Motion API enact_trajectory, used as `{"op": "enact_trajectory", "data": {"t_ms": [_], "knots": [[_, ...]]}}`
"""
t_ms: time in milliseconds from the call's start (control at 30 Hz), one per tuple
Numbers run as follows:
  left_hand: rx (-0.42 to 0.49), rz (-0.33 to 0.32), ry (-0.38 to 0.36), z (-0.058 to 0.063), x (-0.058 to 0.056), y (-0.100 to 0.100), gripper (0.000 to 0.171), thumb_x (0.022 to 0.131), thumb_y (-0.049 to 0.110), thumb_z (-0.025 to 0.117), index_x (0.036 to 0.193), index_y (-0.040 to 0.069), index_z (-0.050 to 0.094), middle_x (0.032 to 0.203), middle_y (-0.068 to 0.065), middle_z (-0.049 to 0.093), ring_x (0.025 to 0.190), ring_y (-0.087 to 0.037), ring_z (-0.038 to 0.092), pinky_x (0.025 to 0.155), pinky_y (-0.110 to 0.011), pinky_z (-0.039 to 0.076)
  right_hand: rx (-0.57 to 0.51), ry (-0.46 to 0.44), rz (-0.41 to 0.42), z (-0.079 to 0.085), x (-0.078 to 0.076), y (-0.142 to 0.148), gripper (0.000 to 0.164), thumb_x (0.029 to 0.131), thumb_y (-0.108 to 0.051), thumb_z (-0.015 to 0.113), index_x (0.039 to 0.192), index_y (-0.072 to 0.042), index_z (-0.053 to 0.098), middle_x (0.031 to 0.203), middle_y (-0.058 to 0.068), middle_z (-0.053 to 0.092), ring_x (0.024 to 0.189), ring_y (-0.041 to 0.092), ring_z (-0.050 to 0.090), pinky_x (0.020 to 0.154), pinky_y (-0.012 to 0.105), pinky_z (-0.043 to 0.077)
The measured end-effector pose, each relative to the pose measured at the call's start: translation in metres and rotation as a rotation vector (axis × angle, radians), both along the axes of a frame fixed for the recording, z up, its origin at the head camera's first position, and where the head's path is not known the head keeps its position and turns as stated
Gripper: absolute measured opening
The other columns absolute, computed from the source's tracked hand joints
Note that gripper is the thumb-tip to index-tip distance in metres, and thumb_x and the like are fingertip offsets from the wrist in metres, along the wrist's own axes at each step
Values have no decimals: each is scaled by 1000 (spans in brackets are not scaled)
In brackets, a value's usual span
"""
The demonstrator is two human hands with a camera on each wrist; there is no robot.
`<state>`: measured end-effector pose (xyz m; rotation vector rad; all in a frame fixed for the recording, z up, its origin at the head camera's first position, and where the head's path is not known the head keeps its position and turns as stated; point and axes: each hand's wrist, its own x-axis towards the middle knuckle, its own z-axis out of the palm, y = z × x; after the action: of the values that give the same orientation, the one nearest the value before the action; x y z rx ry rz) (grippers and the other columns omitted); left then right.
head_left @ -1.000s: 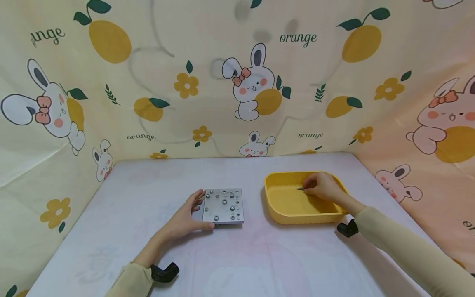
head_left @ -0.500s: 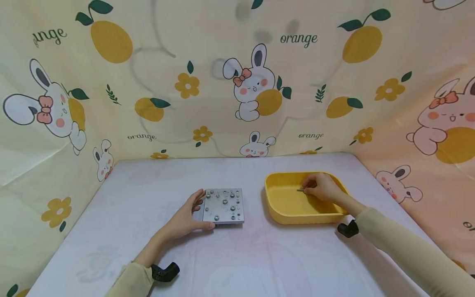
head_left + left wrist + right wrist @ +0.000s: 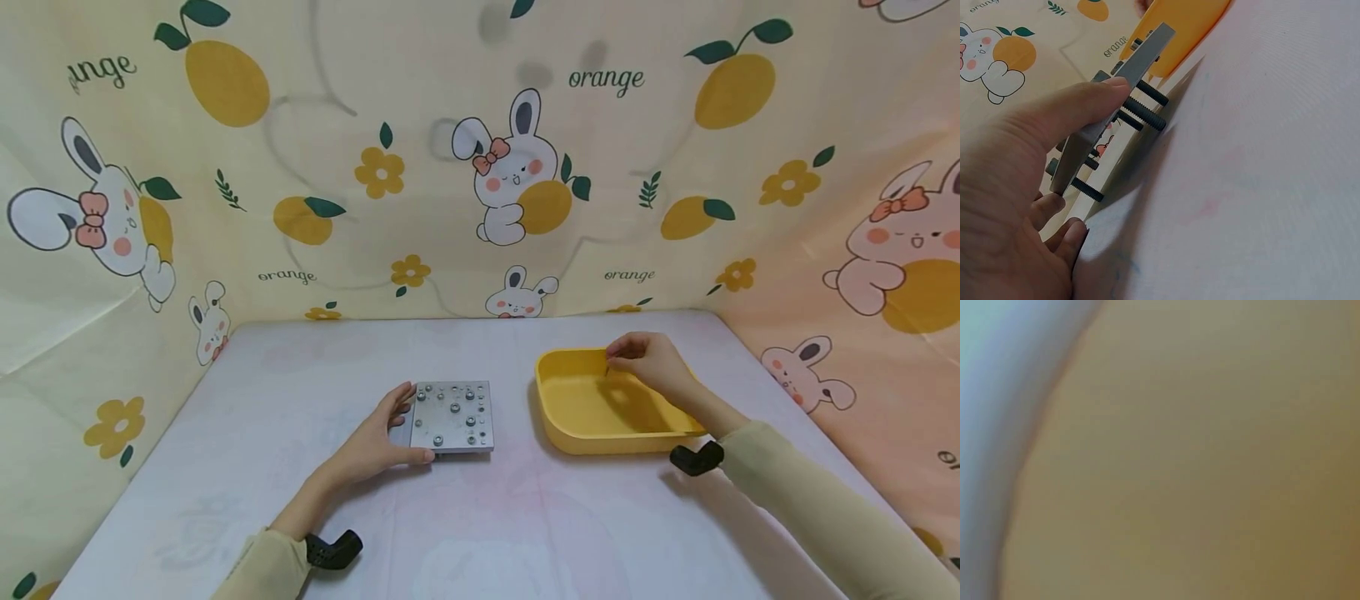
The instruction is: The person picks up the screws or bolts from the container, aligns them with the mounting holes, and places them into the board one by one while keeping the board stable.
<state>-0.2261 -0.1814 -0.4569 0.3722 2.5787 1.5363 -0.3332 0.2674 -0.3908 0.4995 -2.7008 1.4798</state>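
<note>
My left hand (image 3: 371, 446) grips a square metal plate (image 3: 442, 417) by its left side, thumb along the near edge and fingers behind. Several socket-head screws sit in holes across the plate's top. In the left wrist view, their threaded bolts (image 3: 1144, 114) poke out beneath the plate (image 3: 1142, 59), which is held over the white table. Over the back of a yellow tray (image 3: 592, 446), my right hand (image 3: 656, 364) pinches a small thin screw (image 3: 607, 369), pointing downward from the fingertips. The right wrist view is a blur of brownish yellow.
The white table (image 3: 480, 533) spreads in front of both hands. Behind and beside it hangs a cloth (image 3: 420, 83) printed with rabbits and oranges. A black wrist camera (image 3: 335, 550) is on the left cuff, another wrist camera (image 3: 697, 458) on the right.
My right hand has risen from inside the tray toward its back rim, and the screw has turned from lying sideways to pointing down. The left hand and plate stay in place.
</note>
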Motion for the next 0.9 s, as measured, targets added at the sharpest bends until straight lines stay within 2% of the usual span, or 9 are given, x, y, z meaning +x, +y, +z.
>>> {"op": "enact_trajectory", "data": {"t_ms": [100, 233, 433, 600, 700, 900], "knots": [[0, 5, 1, 0, 1, 0, 116, 70, 36, 90, 158, 16, 17, 157, -7, 29, 135, -33, 37, 112, -51, 28, -178, -60, 12, 12, 6, -20, 23, 90, -4, 72, 107, 10, 66, 104, 23, 68, 89, 24, 67, 84, 36, 56], [-8, 7, -7, 0, 1, 0, 117, 70, 36, 90, 158, 16, 17, 157, -7, 29, 135, -32, 36, 112, -51, 28, -396, -132, 66, 22, 16, -55, 27, 89, -4, 73, 109, 13, 65, 104, 20, 69, 94, 28, 66, 92, 45, 51], [-7, 8, -13, -1, 0, 1, 117, 70, 37, 90, 158, 18, 15, 157, -5, 28, 136, -32, 35, 112, -51, 28, -578, -175, 121, 26, 29, -107, 18, 89, -4, 73, 102, 8, 71, 101, 13, 69, 93, 30, 63, 90, 35, 53], [-9, 3, -8, -1, -1, 2, 117, 70, 38, 90, 158, 17, 15, 158, -7, 28, 137, -34, 35, 112, -54, 27, -756, -241, 153, 21, 40, -150, 9, 90, -1, 69, 97, 2, 74, 104, 16, 68, 90, 25, 61, 93, 33, 51], [-13, 4, -12, 0, 0, 1, 118, 70, 39, 90, 158, 17, 15, 158, -7, 28, 137, -33, 35, 112, -53, 28, -847, -282, 182, 13, 43, -176, 8, 92, 1, 66, 95, 0, 74, 106, 17, 67, 92, 25, 61, 94, 32, 50], [8, -3, -16, -1, -1, 0, 118, 70, 39, 90, 158, 17, 15, 158, -4, 26, 137, -32, 35, 112, -51, 28, -1059, -311, 132, -6, 28, -220, 17, 89, 11, 62, 85, -1, 74, 95, 14, 69, 88, 23, 63, 86, 29, 54]]}}
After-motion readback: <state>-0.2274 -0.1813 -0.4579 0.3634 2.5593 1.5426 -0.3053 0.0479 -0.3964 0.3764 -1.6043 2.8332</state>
